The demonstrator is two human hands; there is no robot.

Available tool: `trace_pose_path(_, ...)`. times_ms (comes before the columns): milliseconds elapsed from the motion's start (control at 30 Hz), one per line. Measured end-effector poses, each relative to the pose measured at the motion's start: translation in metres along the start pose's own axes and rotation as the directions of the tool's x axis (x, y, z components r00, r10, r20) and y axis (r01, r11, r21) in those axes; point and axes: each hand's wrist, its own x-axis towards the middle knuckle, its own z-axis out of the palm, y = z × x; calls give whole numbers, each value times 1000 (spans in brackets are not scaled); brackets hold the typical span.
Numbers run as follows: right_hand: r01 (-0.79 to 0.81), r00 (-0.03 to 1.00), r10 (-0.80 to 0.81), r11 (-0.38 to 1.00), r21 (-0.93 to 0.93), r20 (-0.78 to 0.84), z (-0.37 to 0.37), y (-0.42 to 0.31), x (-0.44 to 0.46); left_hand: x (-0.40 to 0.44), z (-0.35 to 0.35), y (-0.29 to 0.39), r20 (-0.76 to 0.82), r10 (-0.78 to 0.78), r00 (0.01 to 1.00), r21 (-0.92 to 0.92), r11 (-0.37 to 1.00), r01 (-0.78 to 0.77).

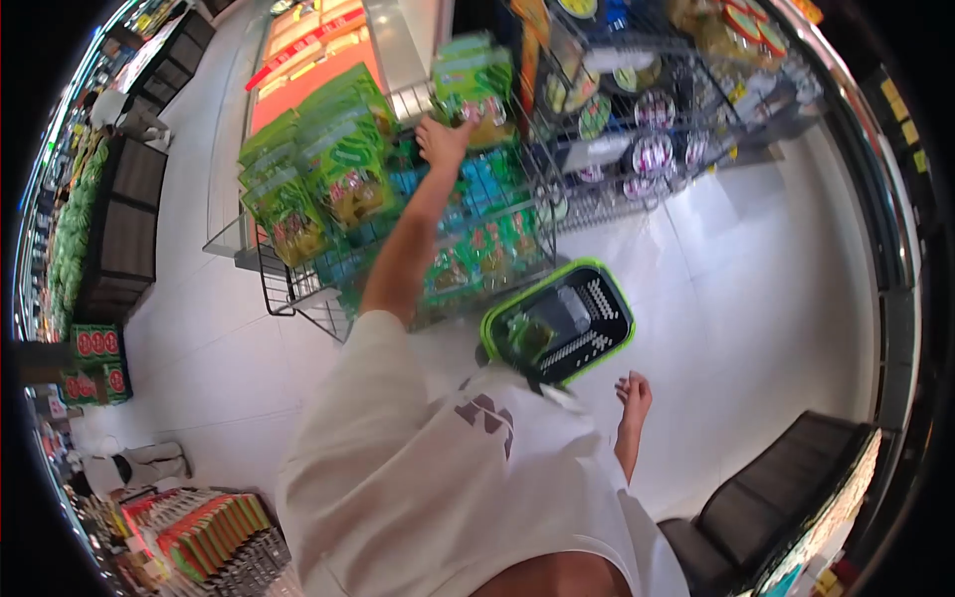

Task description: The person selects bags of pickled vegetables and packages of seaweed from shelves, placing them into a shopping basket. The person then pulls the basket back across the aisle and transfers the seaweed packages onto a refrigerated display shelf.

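Observation:
My left hand (444, 141) reaches over a wire rack (388, 235). Its thumb is stretched out against or just beside a green bagged food packet (476, 85); its fingers are apart, with nothing visibly gripped. More green packets (348, 164) stand in rows to its left, and green and blue packs (477, 249) fill the tier below. My right hand (634, 391) hangs low on the right, fingers loosely bent and empty. Nearest to it is a black shopping basket with a green rim (625, 343), holding a green packet (529, 336) and a clear plastic container (574, 308).
Wire shelves with round-lidded tubs (653, 154) adjoin the rack on the right. An orange-red display (308, 50) lies behind it. Dark produce stands (117, 209) and two people line the left. A dark case (781, 478) stands at lower right.

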Motion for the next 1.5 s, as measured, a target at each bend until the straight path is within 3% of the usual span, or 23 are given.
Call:
trace_pose_path(67, -11, 1000, 11, 1000, -6, 13, -11, 23, 4, -9, -2, -21, 12, 240, 971, -341, 913, -222)
trace_pose_path(133, -35, 998, 36, 999, -13, 56, -7, 25, 1, -89, -53, 12, 71, 367, 927, -709, 673, -212)
trace_pose_path(200, -27, 985, 38, 997, -72, 165, -4, 27, 3, -174, -85, 33, 122, 450, 885, -787, 587, -189)
trace_pose_path(300, 86, 952, 23, 937, -339, 306, 4, 42, 14, -272, -64, 0, 177, 753, 634, -489, 626, -607)
trace_pose_path(400, 150, 905, 92, 844, -516, 415, 1, 75, 46, -372, 30, -85, 627, 436, 646, -438, 883, -170)
trace_pose_path(467, 104, 893, 166, 827, -552, 418, 7, 102, 61, -433, 125, -231, 854, 86, 513, -304, 882, 359)
trace_pose_path(533, 15, 881, 268, 807, -590, 389, 9, 110, 80, -476, 190, -338, 831, -463, 308, 305, 843, 444)
trace_pose_path(567, 53, 919, 167, 847, -529, 358, 10, 126, 84, -509, 235, -461, 861, -313, 400, 342, 940, -2)
trace_pose_path(600, 4, 932, 163, 888, -460, 324, 12, 138, 90, -511, 260, -487, 926, -112, 361, 257, 887, -383)
trace_pose_path(667, -102, 945, 194, 940, -325, 265, 9, 162, 89, -516, 284, -535, 984, 169, 62, -17, 428, -904)
trace_pose_path(700, -128, 936, 218, 942, -310, 277, 3, 183, 86, -525, 305, -576, 942, 222, 253, 83, 575, -814)
trace_pose_path(767, -157, 908, 277, 921, -356, 316, -5, 212, 80, -522, 348, -630, 921, 219, 323, 194, 461, -866)
trace_pose_path(833, -188, 874, 351, 882, -433, 337, -9, 230, 81, -507, 399, -662, 795, -385, 468, 560, 763, -324)
trace_pose_path(933, -255, 843, 429, 851, -460, 325, -13, 253, 84, -492, 436, -704, 945, -192, 266, 327, 600, -730)
trace_pose_path(1033, -355, 834, 480, 844, -402, 271, -12, 261, 86, -486, 449, -699, 989, -115, 94, 138, 482, -865)
trace_pose_path(1167, -359, 857, 456, 863, -356, 240, -1, 247, 72, -487, 444, -733, 910, -388, 144, 406, 771, -490)
trace_pose_path(1233, -260, 893, 355, 908, -327, 275, 5, 245, 66, -495, 444, -748, 886, -448, 117, 437, 893, 109)
trace_pose_path(1300, -351, 866, 426, 891, -288, 262, 17, 235, 69, -494, 456, -723, 839, -544, 10, 390, 614, 686)
trace_pose_path(1333, -381, 855, 449, 884, -271, 259, 24, 238, 71, -492, 462, -705, 813, -579, -59, 343, 395, 852)
trace_pose_path(1367, -422, 852, 470, 877, -228, 230, 30, 250, 68, -494, 460, -699, 792, -608, -56, 329, 348, 878)
trace_pose_path(1433, -407, 863, 457, 881, -241, 215, 39, 272, 60, -507, 461, -709, 810, -541, 226, 363, 766, 531)
trace_pose_path(1467, -403, 870, 452, 883, -242, 199, 40, 279, 55, -510, 466, -712, 874, -286, 393, 331, 942, -51)
trace_pose_path(1500, -367, 869, 442, 877, -311, 221, 42, 282, 50, -507, 469, -714, 926, 26, 376, 233, 744, -626)
